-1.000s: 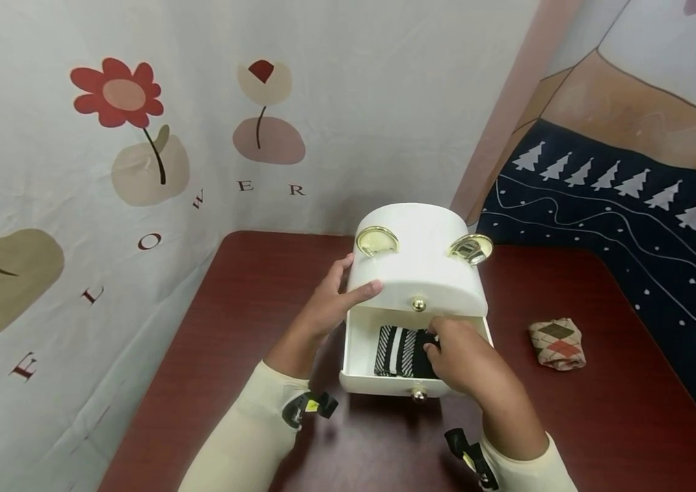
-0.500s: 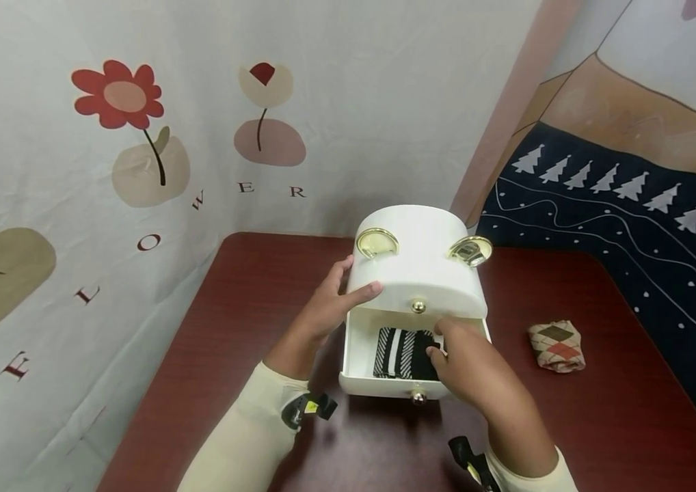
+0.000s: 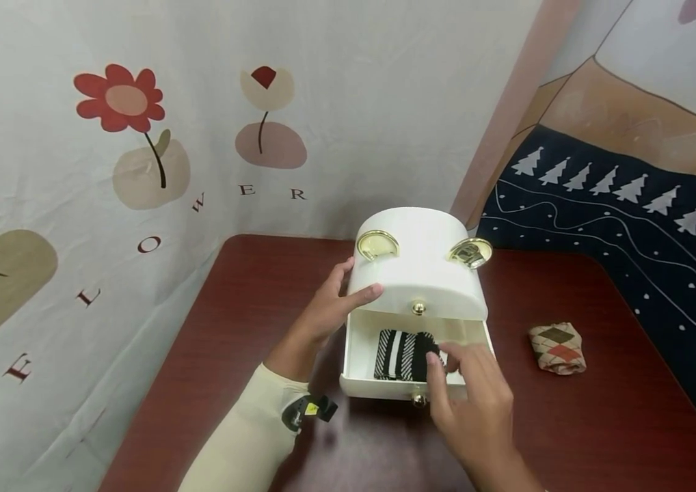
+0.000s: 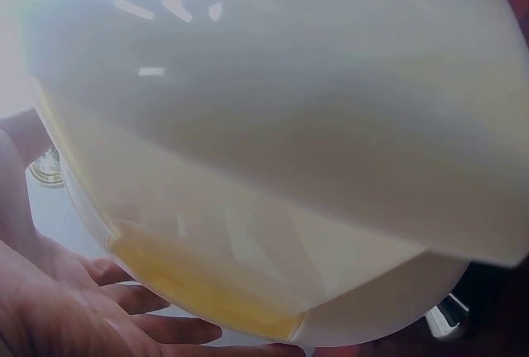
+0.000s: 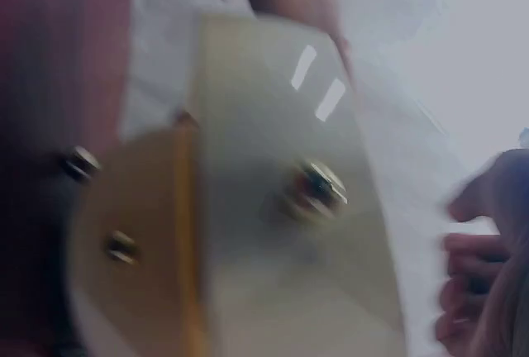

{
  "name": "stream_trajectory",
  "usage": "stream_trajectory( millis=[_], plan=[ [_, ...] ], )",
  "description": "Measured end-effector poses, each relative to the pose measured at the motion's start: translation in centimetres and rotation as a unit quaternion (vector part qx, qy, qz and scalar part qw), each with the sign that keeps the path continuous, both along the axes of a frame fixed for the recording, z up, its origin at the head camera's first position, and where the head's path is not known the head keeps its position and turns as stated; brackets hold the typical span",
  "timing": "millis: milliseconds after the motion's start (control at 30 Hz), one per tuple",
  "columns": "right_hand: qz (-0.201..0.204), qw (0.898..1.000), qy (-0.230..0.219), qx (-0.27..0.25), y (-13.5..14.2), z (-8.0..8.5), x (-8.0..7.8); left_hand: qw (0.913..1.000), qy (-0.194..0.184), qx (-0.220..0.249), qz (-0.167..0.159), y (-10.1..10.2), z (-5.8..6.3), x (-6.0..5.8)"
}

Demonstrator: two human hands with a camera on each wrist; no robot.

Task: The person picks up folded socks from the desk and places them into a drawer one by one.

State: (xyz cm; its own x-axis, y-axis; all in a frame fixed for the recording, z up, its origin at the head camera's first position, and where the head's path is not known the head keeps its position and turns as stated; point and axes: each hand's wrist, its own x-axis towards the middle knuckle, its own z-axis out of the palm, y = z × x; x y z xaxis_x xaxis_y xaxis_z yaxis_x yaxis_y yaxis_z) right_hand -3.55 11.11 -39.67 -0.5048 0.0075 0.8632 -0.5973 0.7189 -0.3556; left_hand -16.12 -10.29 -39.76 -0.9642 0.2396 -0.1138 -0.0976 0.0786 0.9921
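A white storage box (image 3: 416,273) with gold ear-shaped trims stands on the table, its lower drawer (image 3: 360,387) pulled out. Inside that drawer lies a folded black-and-white striped piece of knitwear (image 3: 398,355), which looks like socks. My left hand (image 3: 329,304) rests on the box's left side, thumb on the front and fingers extended; the left wrist view shows these fingers along the white shell (image 4: 273,126). Over the drawer's right front is my right hand (image 3: 474,400), thumb and index finger apart beside the black end of the knitwear. Whether they touch it is hard to tell.
A folded beige argyle bundle (image 3: 557,348), like socks, lies on the dark red table (image 3: 606,410) right of the box. Gold knobs sit on the upper front (image 3: 418,308) and the drawer. A flower-printed curtain (image 3: 354,102) hangs behind the table.
My right hand has drawn back toward the front and turned, uncovering more of the drawer's right side. The striped knitwear stays in the drawer. My left hand keeps its place on the box.
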Motion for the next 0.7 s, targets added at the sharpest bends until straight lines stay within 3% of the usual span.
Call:
stream_trajectory(
  millis=[133,267,500,700],
  plan=[
    [0.036,0.989,0.130,-0.067,-1.8,-1.3,0.5,1.0000,0.002,-0.001,0.002,-0.1,0.1,0.1],
    [0.049,0.981,0.155,-0.107,-2.8,-2.4,1.2,1.0000,0.005,-0.003,0.002,-0.1,0.1,0.2],
    [0.048,0.987,0.076,-0.134,-2.7,-5.1,2.7,1.0000,-0.001,-0.003,0.004,0.0,0.0,0.4],
    [-0.023,0.994,0.000,-0.103,-1.5,-7.8,3.2,1.0000,-0.001,-0.001,0.002,0.0,0.0,0.4]
  ],
)
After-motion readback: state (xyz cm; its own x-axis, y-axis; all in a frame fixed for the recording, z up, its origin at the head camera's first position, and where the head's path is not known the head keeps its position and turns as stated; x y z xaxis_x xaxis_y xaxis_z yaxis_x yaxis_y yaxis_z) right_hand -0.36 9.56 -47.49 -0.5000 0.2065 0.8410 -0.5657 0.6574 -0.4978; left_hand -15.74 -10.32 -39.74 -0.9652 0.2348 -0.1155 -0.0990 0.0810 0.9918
